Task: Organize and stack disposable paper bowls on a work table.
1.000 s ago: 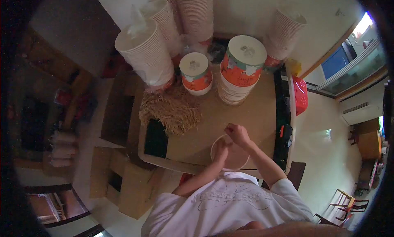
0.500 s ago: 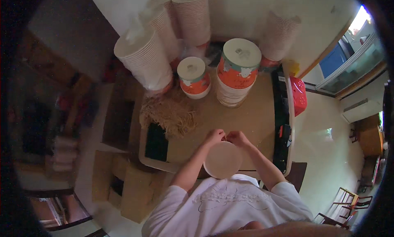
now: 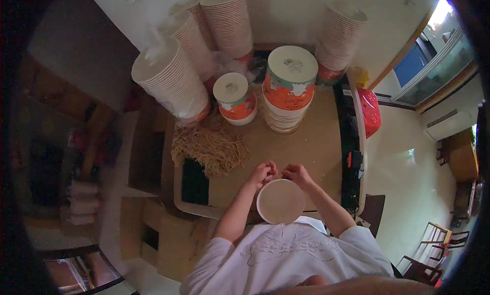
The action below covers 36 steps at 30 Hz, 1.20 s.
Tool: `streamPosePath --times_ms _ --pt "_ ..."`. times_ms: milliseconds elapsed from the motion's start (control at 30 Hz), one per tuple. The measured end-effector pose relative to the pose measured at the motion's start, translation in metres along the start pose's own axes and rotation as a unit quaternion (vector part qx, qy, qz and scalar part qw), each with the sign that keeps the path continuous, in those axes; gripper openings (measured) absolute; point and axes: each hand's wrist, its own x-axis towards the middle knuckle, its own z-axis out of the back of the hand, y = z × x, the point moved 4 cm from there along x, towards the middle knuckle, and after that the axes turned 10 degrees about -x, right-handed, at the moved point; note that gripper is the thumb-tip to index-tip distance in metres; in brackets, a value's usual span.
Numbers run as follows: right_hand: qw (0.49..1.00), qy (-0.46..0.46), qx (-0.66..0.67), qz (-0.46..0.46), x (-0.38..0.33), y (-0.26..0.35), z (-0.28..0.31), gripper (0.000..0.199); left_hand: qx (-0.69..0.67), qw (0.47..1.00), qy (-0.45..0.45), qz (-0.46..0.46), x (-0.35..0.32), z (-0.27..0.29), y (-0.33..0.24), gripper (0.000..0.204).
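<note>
A round white paper bucket [image 3: 281, 201] stands against my front, its wide mouth facing up at me. At its far rim, my left hand [image 3: 264, 173] has its fingers curled together, pinching something too small to make out. Opposite it, my right hand [image 3: 296, 174] is also closed with fingertips bent down at the rim; what they hold is hidden. Beyond my left hand lies a loose heap of tan cords [image 3: 212, 148]. A short orange and white paper bucket [image 3: 236, 105] stands upside down behind the heap, and a taller stack of upturned buckets [image 3: 290, 91] is to its right.
Tall stacks of nested white buckets [image 3: 171, 80] in clear plastic line the table's back, with another stack [image 3: 341, 37] at the back right. A red plastic basket [image 3: 368, 113] is beyond the right edge. Cardboard boxes [image 3: 176, 239] stand at the lower left of the brown-topped table [image 3: 311, 149].
My hands have drawn slightly apart at the rim, the left one moving a little left. The bucket has shifted slightly right. The whole view has tilted a little.
</note>
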Motion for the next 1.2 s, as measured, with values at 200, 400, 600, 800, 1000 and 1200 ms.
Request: streamPosePath --times_ms 200,400,600,800,1000,1200 --pt "1.000 -0.001 -0.012 0.010 0.001 -0.002 0.001 0.015 0.032 0.998 0.012 0.061 -0.003 -0.008 -0.008 0.009" --pt "1.000 0.004 0.007 -0.022 -0.004 0.008 -0.001 0.015 0.116 0.988 0.098 0.018 0.003 0.019 0.002 0.012" --pt "1.000 0.008 0.006 -0.007 -0.005 0.009 0.003 0.015 0.305 0.950 0.063 -0.021 0.004 -0.011 -0.009 0.014" --pt "0.999 0.003 0.027 -0.017 -0.004 0.006 -0.001 0.014 0.206 0.975 0.073 -0.040 0.001 0.001 -0.008 0.008" --pt "0.998 0.000 0.054 0.020 0.006 -0.006 -0.001 0.012 0.277 0.958 0.041 -0.065 -0.006 -0.008 -0.011 0.016" --pt "0.996 -0.027 0.062 0.054 0.016 0.008 0.000 0.013 0.378 0.908 0.040 -0.175 -0.004 -0.018 -0.011 0.006"
